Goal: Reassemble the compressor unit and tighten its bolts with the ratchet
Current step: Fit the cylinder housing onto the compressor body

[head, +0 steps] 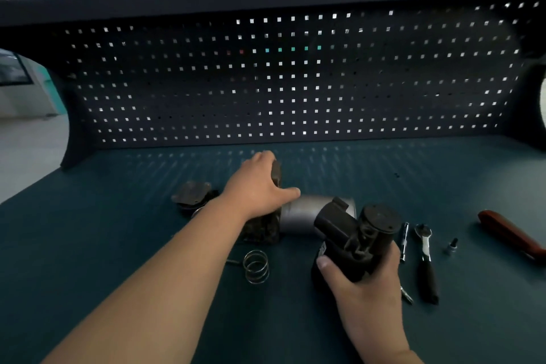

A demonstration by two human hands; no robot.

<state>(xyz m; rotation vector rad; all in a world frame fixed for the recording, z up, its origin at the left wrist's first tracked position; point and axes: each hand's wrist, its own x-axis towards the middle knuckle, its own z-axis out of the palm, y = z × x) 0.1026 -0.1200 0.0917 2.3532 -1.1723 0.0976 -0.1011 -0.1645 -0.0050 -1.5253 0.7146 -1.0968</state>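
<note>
The compressor body (304, 214), a grey metal cylinder with a dark rusty block at its left end, lies on the bench. My left hand (260, 186) grips that rusty block from above, thumb reaching onto the cylinder. My right hand (363, 281) holds a black cast compressor part (354, 230) lifted just in front of the cylinder's right end. The ratchet (425, 260) lies on the mat right of my right hand. A coil spring (256, 266) rests in front of the body. A rusty flat cover plate (192, 195) lies to the left.
A thin chrome extension bar (404, 241) lies beside the ratchet, a small socket (451, 245) further right, and a red-brown handled tool (511, 233) at the far right. A dark pegboard (295, 83) walls the back of the green mat (118, 245).
</note>
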